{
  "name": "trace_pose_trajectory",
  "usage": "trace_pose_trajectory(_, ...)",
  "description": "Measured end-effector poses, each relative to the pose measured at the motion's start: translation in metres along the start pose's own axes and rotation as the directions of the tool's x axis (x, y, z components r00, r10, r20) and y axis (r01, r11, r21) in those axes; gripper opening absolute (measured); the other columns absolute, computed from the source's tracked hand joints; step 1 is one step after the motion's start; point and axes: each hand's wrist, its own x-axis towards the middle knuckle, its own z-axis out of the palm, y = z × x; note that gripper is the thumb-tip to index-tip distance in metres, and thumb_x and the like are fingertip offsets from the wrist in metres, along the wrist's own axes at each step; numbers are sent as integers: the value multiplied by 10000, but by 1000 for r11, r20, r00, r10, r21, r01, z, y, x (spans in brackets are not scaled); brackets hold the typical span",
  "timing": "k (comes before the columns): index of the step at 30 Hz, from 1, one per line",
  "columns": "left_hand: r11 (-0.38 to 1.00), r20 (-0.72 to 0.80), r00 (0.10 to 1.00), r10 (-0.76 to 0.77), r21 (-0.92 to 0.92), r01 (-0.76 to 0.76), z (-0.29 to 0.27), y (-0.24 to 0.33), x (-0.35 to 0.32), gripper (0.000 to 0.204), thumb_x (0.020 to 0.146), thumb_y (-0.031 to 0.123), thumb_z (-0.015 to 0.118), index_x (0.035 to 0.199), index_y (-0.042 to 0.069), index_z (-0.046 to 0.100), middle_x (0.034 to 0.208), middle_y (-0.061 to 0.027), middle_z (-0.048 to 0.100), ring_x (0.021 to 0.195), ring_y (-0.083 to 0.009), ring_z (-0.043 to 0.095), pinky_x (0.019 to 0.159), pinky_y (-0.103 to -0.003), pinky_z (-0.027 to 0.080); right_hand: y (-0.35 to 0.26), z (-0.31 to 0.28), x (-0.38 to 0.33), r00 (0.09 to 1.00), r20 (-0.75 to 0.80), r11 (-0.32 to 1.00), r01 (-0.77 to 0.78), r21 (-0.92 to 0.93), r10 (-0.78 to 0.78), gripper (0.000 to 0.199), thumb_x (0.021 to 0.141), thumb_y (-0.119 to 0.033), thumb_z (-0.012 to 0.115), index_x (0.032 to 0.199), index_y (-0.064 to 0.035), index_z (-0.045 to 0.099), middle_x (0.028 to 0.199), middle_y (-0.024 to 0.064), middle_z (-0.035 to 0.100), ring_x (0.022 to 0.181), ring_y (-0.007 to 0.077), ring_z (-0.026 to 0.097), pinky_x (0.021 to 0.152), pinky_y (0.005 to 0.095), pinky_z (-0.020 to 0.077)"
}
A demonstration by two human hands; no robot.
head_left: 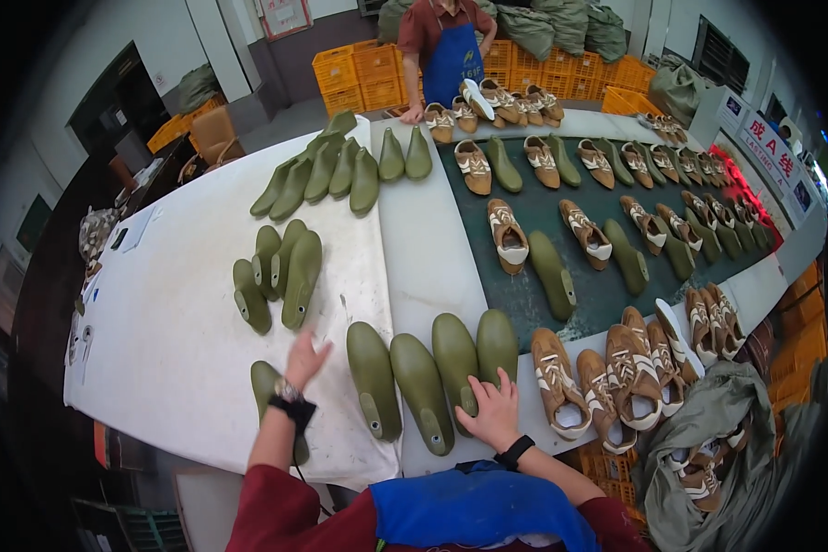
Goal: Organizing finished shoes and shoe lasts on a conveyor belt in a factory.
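Note:
My left hand (305,359) hovers over the white cloth with its fingers spread and nothing in them. Just beyond it stands a cluster of several green shoe lasts (302,281). Another green shoe last (265,382) lies partly hidden under my left wrist. To the right, my right hand (492,414) curls over the heel end of a green shoe last (453,345), thumb and fingers on it. That last is in a row along the near edge, between a second shoe last (419,386) and a third (497,340). Farther left in the row is one more shoe last (370,368).
A dark green conveyor belt (524,299) carries brown sneakers (508,235) paired with lasts. More brown sneakers (558,377) line the near right edge, beside a grey-green sack (708,432). Several lasts (322,170) stand at the back. Across the table is another person (446,51), before orange crates (359,74).

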Motion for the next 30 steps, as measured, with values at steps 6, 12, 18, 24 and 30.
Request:
trace_pose_trajectory(6,937,64,958,-280,237,258,-9,-71,112,821,697,312,695,1374,85,288,1194,-240,501,1088,-395,490,916,-434,419,-3,0,-1,1000,14,999,15,41,-16,540,693,-371,660,1148,-91,581,997,108,572,1201,383,350,948,569,296)
trace_pose_trajectory(12,872,-5,894,-448,218,438,45,-53,113,791,715,268,674,1333,8,255,1225,-271,440,1118,-403,471,938,-437,413,-1,3,-5,999,46,1000,-21,20,20,557,682,-383,667,1153,-101,572,993,110,581,1204,385,351,966,564,284)
trace_pose_trajectory(18,910,-54,935,-352,213,355,16,-51,71,446,719,172,668,1054,-55,481,979,-255,587,908,-387,595,810,-429,491,-4,7,2,999,44,1000,-5,28,4,559,686,-373,668,1161,-97,562,993,114,584,1202,396,348,968,549,284)
trace_pose_trajectory(24,903,202,880,-429,131,410,-15,15,-37,474,745,369,597,860,-91,616,830,-301,617,827,-408,618,762,-440,501,-1,10,1,999,-29,999,25,22,-24,566,685,-347,676,1163,-71,549,997,119,582,1201,396,347,954,550,285)
trace_pose_trajectory(30,848,383,780,-494,14,530,-37,73,-142,505,760,428,637,882,-62,630,867,-281,621,874,-386,612,807,-424,480,2,13,-3,999,-12,998,45,36,-45,565,689,-320,677,1169,-56,538,1001,127,574,1202,396,346,956,556,286)
